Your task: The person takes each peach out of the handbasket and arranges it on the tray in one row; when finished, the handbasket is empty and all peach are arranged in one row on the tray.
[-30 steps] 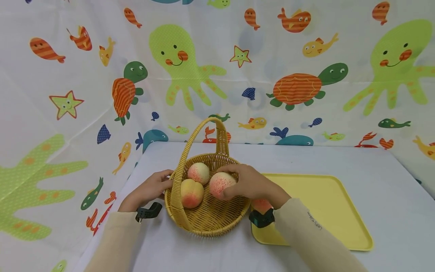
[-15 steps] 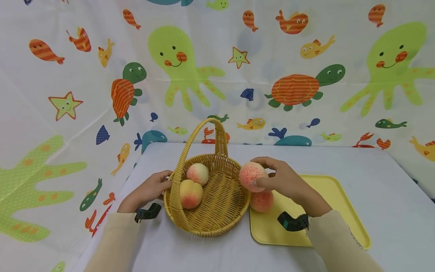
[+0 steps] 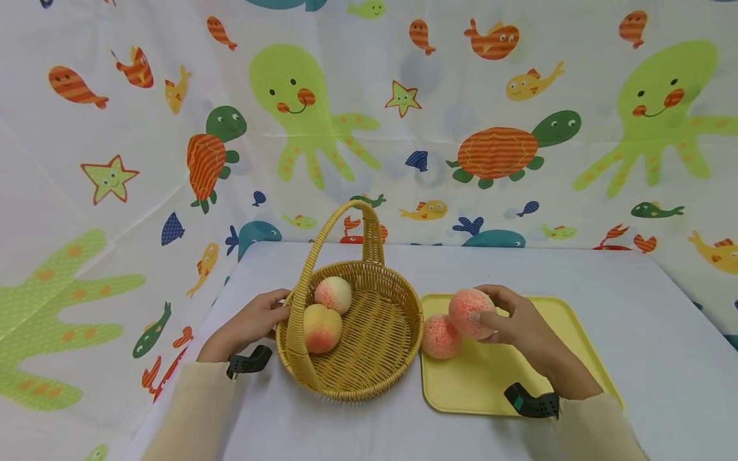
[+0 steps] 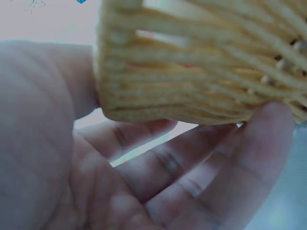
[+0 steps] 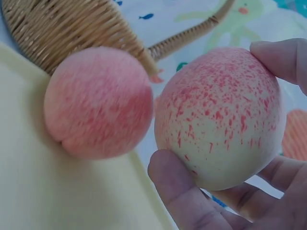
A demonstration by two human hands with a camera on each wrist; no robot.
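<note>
A peach (image 3: 472, 313), pale with pink speckles, is held between the thumb and fingers of my right hand (image 3: 521, 326), over the left part of the yellow tray (image 3: 519, 378). Just left of it, a pinker peach (image 3: 441, 337) lies on the tray against the basket's side; the right wrist view shows both peaches close up. My left hand (image 3: 257, 320) grips the left rim of the wicker basket (image 3: 375, 381), its thumb at the rim and fingers against the outer weave (image 4: 177, 72). Inside the basket sit a pale peach (image 3: 334, 295) and a yellow-orange peach (image 3: 321, 329).
The basket's tall arched handle (image 3: 311, 262) rises above its left side. A white cloth covers the table (image 3: 369, 429), and a curtain (image 3: 369, 77) printed with sea animals hangs behind it.
My right hand has lifted the speckled peach out of the basket and carried it right, over the tray. The pinker peach on the tray has come into view. My left hand stays on the basket.
</note>
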